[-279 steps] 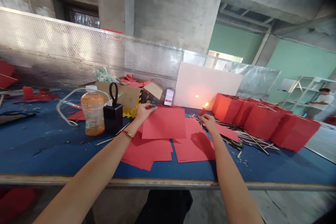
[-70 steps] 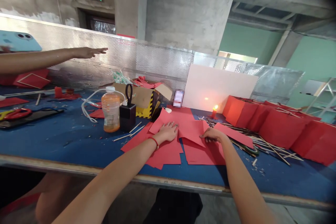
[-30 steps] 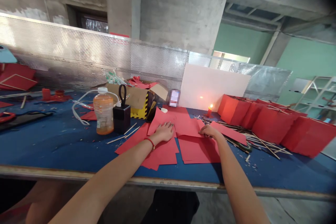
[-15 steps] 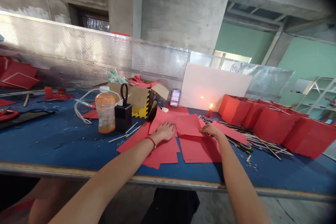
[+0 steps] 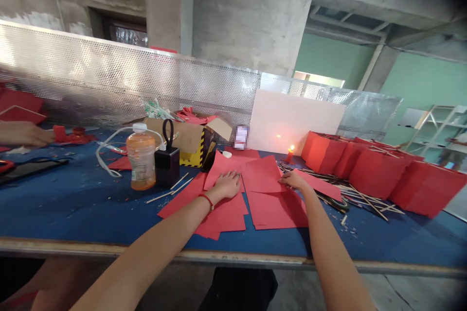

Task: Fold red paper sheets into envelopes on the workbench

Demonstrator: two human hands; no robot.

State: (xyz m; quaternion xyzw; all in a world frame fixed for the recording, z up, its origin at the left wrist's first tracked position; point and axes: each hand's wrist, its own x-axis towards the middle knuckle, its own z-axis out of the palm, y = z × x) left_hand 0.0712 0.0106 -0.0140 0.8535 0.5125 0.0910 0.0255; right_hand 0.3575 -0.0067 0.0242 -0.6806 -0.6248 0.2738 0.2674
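On table (image 5: 91,214): spreads left hand (image 5: 228,184) over paper (image 5: 220,169), pinches red sheet (image 5: 260,172) in right hand (image 5: 294,181) (likely light, creasable; grip edges).

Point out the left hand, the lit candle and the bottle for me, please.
Left hand (image 5: 228,185): head view, back of the hand.
Lit candle (image 5: 290,156): head view, red body.
Bottle (image 5: 140,159): head view, middle of its side.

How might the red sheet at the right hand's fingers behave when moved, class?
The red sheet looks paper-thin, so probably light. It may flex: the neighbouring sheet under the left hand seems to curl at one corner. Pushed, it might slide over the flat sheet below.
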